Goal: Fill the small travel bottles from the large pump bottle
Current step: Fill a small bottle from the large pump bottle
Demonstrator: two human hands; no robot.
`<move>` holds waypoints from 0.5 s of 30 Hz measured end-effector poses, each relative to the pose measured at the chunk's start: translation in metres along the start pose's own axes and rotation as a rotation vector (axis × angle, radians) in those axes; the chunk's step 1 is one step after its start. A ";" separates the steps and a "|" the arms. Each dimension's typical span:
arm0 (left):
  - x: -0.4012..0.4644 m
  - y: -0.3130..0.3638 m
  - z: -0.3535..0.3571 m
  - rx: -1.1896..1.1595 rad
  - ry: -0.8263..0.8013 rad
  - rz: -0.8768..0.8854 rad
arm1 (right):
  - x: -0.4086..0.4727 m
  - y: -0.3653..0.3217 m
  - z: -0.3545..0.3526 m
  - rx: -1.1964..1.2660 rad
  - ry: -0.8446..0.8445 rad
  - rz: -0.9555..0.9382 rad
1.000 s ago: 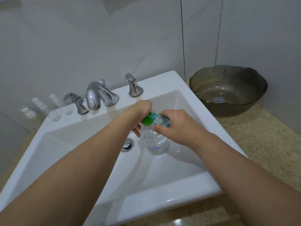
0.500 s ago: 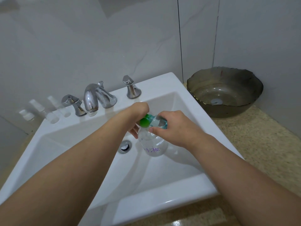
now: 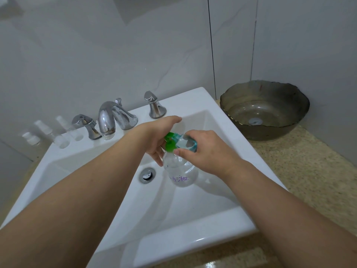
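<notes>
A clear round bottle [image 3: 181, 171] with purple writing hangs upright over the white sink's basin [image 3: 202, 202]. On its top sits a blue-tinted clear piece [image 3: 186, 143] with a green end [image 3: 170, 142]; whether it is the pump head or a separate small bottle I cannot tell. My left hand [image 3: 156, 132] curls around the bottle's neck just under the green end. My right hand [image 3: 208, 151] grips the blue-tinted piece from the right. Several small clear travel bottles [image 3: 61, 140] with white caps stand on the sink's back-left ledge.
A chrome faucet [image 3: 112, 117] with two handles [image 3: 87, 125] [image 3: 154, 105] stands at the back of the sink, and a chrome drain plug [image 3: 147, 175] lies in the basin. A dark glass bowl [image 3: 264, 111] sits on the speckled counter [image 3: 309, 171] at the right, against the tiled wall.
Both hands keep their hold on the bottle and its top over the basin. The view has shifted slightly; no clear change in grip.
</notes>
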State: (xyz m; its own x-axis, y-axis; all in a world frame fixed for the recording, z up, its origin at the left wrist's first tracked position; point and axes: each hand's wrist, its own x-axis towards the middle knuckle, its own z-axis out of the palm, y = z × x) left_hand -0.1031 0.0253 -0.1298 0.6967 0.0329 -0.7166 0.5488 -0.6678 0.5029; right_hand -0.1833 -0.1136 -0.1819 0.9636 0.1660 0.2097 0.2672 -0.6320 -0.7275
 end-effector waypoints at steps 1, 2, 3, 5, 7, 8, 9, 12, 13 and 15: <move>0.000 0.000 0.002 0.005 0.016 0.003 | 0.000 0.000 0.000 0.003 -0.001 0.003; 0.000 -0.001 0.004 0.010 0.040 0.008 | 0.000 0.000 0.000 0.007 -0.003 0.009; -0.001 -0.001 0.006 0.014 0.070 0.015 | 0.000 0.000 0.000 0.009 -0.007 0.019; -0.002 -0.003 0.012 0.022 0.131 0.031 | 0.000 -0.001 0.000 -0.005 -0.022 0.040; -0.001 -0.004 0.017 0.014 0.188 0.036 | -0.001 0.000 0.000 -0.034 -0.043 0.062; -0.001 -0.006 0.019 0.001 0.211 0.037 | -0.001 0.000 0.001 -0.042 -0.059 0.075; 0.000 -0.007 0.021 -0.013 0.229 0.039 | -0.002 0.000 0.001 -0.044 -0.072 0.084; 0.003 -0.008 0.022 -0.050 0.253 0.041 | -0.003 -0.001 0.000 -0.045 -0.081 0.095; 0.003 -0.008 0.022 -0.053 0.256 0.039 | -0.002 -0.001 -0.001 -0.044 -0.080 0.094; 0.003 -0.007 0.022 -0.048 0.264 0.036 | -0.002 -0.002 0.000 -0.035 -0.075 0.096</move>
State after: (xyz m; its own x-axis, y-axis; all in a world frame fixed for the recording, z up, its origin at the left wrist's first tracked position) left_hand -0.1150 0.0134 -0.1460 0.8087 0.2068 -0.5507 0.5389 -0.6359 0.5525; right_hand -0.1856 -0.1132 -0.1808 0.9832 0.1590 0.0901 0.1747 -0.6735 -0.7182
